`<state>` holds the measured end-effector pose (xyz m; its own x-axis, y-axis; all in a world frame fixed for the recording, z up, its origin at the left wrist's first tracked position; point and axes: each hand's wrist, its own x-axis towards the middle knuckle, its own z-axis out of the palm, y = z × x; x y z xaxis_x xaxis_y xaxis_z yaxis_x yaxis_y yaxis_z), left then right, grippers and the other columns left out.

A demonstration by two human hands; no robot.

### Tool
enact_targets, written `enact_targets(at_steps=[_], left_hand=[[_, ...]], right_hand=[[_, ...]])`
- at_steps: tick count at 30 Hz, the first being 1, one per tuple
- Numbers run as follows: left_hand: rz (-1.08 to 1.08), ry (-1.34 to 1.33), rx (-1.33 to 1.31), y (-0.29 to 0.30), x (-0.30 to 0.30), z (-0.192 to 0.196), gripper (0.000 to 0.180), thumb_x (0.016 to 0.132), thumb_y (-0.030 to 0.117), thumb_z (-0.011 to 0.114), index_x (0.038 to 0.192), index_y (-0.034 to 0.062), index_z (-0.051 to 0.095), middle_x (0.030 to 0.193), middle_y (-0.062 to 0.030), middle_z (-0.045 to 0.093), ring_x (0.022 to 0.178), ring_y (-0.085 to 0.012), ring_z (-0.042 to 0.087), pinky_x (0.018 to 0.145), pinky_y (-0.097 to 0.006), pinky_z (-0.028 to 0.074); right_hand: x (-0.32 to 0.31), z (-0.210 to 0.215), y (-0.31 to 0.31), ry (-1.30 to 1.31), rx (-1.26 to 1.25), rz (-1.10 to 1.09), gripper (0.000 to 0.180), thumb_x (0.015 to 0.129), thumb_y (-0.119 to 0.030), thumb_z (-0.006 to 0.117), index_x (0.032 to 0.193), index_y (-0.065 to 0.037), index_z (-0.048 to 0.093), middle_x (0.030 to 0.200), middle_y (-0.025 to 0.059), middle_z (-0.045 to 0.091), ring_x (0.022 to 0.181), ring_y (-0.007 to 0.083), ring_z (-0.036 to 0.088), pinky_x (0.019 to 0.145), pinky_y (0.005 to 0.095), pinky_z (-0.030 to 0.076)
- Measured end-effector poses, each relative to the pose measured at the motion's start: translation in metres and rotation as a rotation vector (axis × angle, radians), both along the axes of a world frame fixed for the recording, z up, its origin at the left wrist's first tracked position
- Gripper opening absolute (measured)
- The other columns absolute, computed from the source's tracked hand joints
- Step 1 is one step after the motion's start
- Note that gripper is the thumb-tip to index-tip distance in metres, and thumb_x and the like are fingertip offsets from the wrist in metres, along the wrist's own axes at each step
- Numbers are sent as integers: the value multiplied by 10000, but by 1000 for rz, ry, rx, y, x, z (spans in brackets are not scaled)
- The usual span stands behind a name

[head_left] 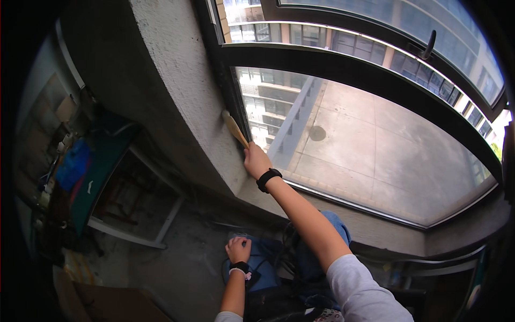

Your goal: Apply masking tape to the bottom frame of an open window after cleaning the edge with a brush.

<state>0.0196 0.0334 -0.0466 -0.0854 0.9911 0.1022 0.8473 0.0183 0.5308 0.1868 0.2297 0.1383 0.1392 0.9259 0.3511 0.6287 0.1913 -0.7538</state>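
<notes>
My right hand (256, 160) reaches up to the left corner of a large window and grips the wooden handle of a paintbrush (234, 127). The brush tip touches the edge where the rough grey wall (182, 86) meets the dark window frame (230, 91). A black band sits on that wrist. My left hand (238, 250) is low down, closed in a fist, resting on a blue cloth-covered surface (263, 257) near my knee. It also wears a dark wristband with a pink one.
The window pane (365, 145) looks down on a paved court and buildings. A dark horizontal frame bar (343, 70) crosses above. A white frame (134, 204) and a cluttered green-topped stand (91, 177) are at left on the concrete floor (182, 268).
</notes>
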Motion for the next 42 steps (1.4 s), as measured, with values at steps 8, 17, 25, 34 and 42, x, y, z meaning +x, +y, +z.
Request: enact_targets(at_steps=[8, 17, 25, 34, 42], left_hand=[[0, 8, 27, -3, 0, -2, 150, 726, 268, 607, 702, 123, 633, 840, 11, 618, 959, -213, 518, 886, -374, 321], [1, 59, -42, -2, 1, -1, 179, 744, 303, 575, 738, 135, 638, 881, 5, 610, 989, -220, 502, 888, -394, 318], [17, 53, -26, -1, 1, -4, 173, 749, 290, 553, 742, 136, 633, 874, 2, 609, 983, -223, 506, 890, -416, 324], [-3, 77, -7, -1, -1, -2, 167, 747, 272, 559, 737, 123, 635, 862, -5, 611, 968, -220, 513, 889, -403, 327], [-16, 37, 27, -1, 1, 4, 147, 731, 240, 581, 720, 106, 641, 843, -10, 615, 954, -223, 515, 882, -372, 325]], right_hand=[[-37, 15, -47, -3, 69, 148, 151, 875, -140, 442, 892, -5, 375, 777, 235, 550, 708, 429, 538, 609, 498, 419], [-41, 29, -79, -82, 117, 282, 159, 880, -160, 448, 902, -23, 370, 777, 222, 541, 658, 411, 542, 568, 475, 433], [-61, 39, -109, -104, 224, 537, 162, 862, -156, 471, 904, -13, 407, 818, 175, 506, 594, 364, 536, 533, 431, 442], [-51, 48, -86, 263, 253, 303, 252, 873, -152, 480, 1097, -52, 419, 888, 226, 561, 745, 407, 558, 618, 451, 448], [-32, 25, -28, 398, 235, 25, 230, 891, -165, 471, 1034, 4, 532, 825, 214, 573, 785, 357, 569, 692, 380, 448]])
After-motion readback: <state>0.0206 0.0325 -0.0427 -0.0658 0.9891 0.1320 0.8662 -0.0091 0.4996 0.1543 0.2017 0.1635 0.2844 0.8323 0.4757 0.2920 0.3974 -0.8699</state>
